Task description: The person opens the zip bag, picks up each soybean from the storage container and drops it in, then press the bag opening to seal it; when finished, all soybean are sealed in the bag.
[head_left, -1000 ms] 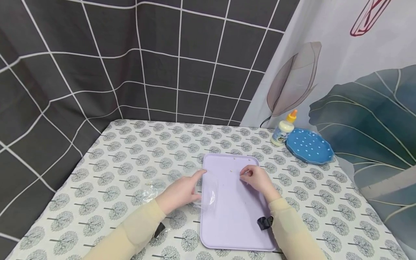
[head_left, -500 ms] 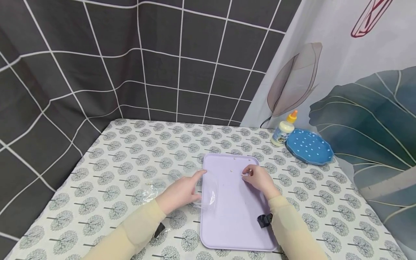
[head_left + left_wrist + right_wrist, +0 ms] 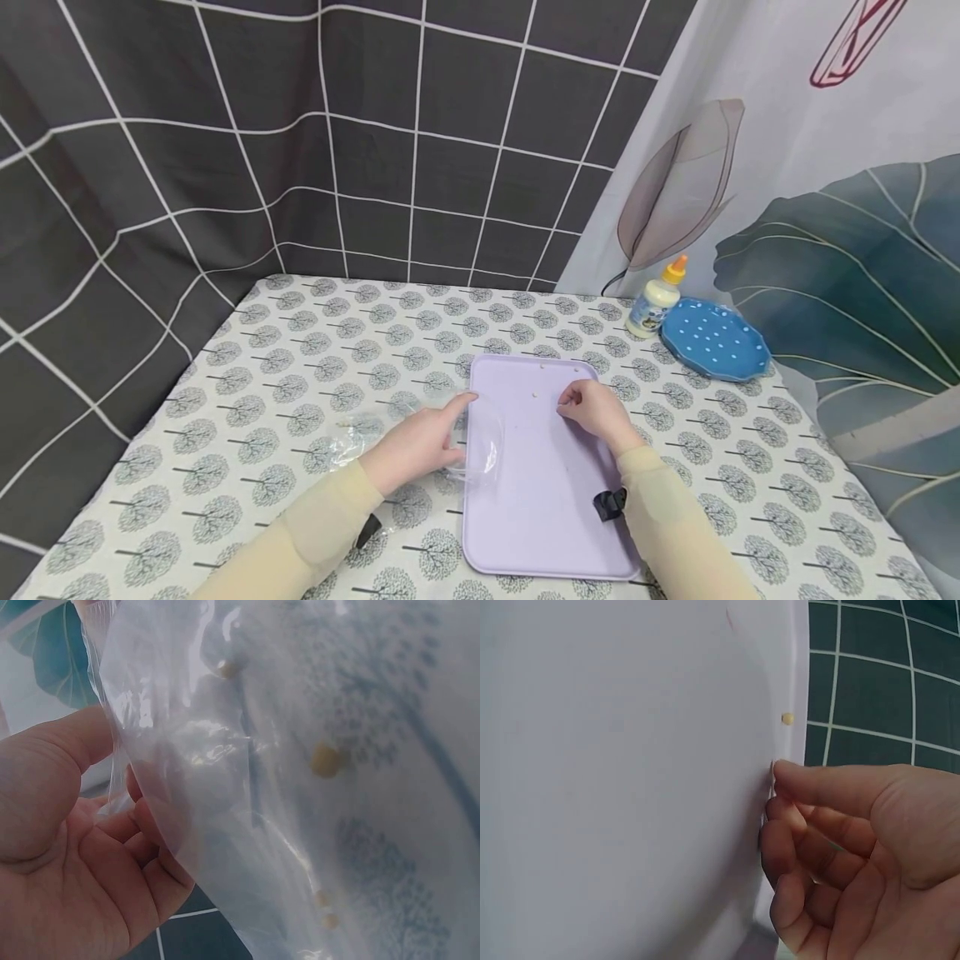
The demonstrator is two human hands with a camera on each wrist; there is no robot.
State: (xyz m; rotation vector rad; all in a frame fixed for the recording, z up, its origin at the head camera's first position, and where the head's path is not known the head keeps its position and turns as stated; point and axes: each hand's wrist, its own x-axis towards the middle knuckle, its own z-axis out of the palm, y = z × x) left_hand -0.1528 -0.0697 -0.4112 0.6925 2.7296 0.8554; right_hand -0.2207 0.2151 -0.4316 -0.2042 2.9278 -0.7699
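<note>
My left hand [image 3: 420,446] holds a clear plastic bag [image 3: 202,772], its thumb and fingers at the film. The bag [image 3: 483,450] overlaps the left edge of a lilac tray [image 3: 532,517]. Through the film in the left wrist view show a few round yellow bean-like pieces [image 3: 325,760]. Over the tray's right side, my right hand [image 3: 596,412] pinches thumb and forefinger together, other fingers curled. The small pale bean at its fingertips is now mostly hidden. A loose small bean [image 3: 787,718] lies near the tray's edge, and another bean [image 3: 535,395] further in.
A bottle with a yellow and orange cap [image 3: 653,304] stands at the back right. Beside it lies a blue scalloped dish with white dots [image 3: 716,337]. Dark checked cloth [image 3: 360,150] hangs behind the tree-print tablecloth [image 3: 300,400].
A second ago the right fingertips were slightly further left; a pale bean showed between them half a second ago and is now barely visible. The left hand and bag have stayed put.
</note>
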